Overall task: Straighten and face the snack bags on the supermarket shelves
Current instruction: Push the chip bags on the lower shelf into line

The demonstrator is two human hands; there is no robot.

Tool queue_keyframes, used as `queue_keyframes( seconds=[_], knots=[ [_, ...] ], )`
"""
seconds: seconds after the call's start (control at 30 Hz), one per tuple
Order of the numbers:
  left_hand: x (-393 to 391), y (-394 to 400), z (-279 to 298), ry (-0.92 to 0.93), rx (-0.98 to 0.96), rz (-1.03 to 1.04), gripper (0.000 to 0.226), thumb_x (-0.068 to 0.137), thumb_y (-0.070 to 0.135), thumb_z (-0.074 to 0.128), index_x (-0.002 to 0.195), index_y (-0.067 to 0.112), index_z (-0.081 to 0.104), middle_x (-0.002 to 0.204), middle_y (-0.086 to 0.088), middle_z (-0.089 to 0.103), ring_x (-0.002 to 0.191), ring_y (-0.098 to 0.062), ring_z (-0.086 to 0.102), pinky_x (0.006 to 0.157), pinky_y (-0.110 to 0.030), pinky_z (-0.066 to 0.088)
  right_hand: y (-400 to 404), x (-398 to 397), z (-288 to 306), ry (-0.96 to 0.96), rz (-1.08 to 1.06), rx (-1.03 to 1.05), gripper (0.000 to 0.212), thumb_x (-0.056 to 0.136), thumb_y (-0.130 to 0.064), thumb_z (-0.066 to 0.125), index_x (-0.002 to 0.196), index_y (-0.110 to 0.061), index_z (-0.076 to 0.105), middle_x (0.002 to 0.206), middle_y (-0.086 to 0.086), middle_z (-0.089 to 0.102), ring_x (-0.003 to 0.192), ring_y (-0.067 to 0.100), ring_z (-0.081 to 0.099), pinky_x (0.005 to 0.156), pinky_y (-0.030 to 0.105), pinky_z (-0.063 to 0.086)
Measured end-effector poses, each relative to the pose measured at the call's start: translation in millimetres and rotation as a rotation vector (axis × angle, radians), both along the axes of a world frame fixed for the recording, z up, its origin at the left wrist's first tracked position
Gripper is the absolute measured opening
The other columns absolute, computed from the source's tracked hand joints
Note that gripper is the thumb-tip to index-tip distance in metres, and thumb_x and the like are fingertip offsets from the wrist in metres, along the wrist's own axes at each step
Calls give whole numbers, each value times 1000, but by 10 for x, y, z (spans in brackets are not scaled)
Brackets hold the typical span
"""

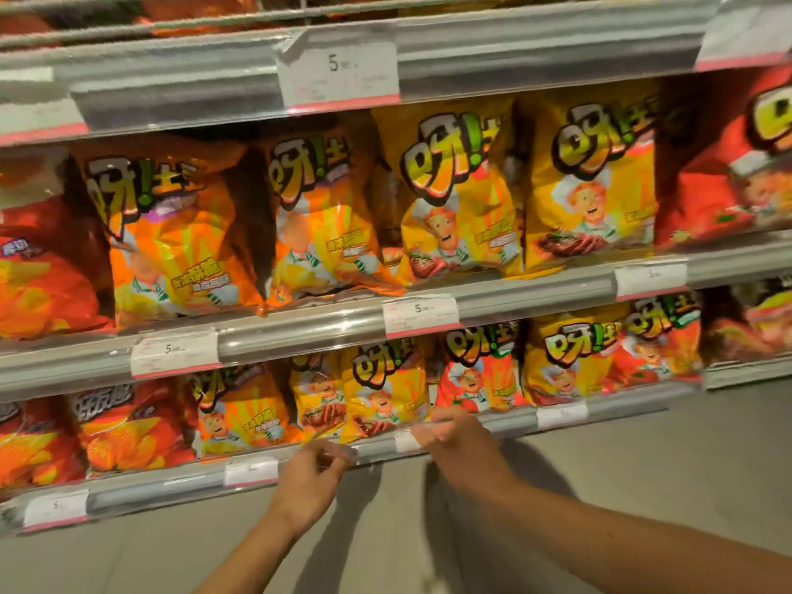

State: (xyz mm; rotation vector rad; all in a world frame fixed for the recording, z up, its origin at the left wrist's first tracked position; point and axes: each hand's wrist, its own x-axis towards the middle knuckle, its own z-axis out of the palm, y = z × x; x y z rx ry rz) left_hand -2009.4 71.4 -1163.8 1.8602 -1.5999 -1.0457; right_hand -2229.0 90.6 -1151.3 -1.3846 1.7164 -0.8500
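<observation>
Snack bags stand in rows on the shelves. On the lowest shelf a yellow bag (385, 392) leans beside a smaller yellow bag (317, 400), with an orange bag (240, 413) to their left and a red bag (480, 375) to their right. My left hand (310, 473) hovers at the shelf's front rail (171, 482) just below the yellow bags, its fingers loosely curled and holding nothing. My right hand (454, 439) reaches to the rail below the red bag, fingers bent and blurred by motion; no bag is in it.
The middle shelf (300, 327) carries orange bags (171, 233) and yellow bags (463, 195), with red ones at both ends. Price tags (420, 315) hang on the rails. Grey floor (643, 465) lies below and to the right.
</observation>
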Motion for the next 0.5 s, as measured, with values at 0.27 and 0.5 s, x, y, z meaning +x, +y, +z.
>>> queue_keyframes(
  seconds=[0.27, 0.5],
  knots=[
    [-1345, -35, 193, 44, -39, -99, 15, 96, 21, 63, 107, 17, 53, 100, 1, 64, 88, -12, 61, 71, -16, 43, 341, -1279, -87, -50, -394, -77, 24, 87, -25, 78, 79, -17, 57, 104, 18, 71, 94, 34, 67, 69, 32, 38],
    [-1948, -441, 208, 81, -157, -58, 42, 81, 21, 82, 111, 7, 57, 101, -13, 70, 93, -28, 68, 88, -42, 55, 125, -2151, -233, -5, -511, -239, 92, 65, -39, 91, 139, 0, 51, 126, 14, 61, 121, 33, 57, 103, 48, 47]
  ],
)
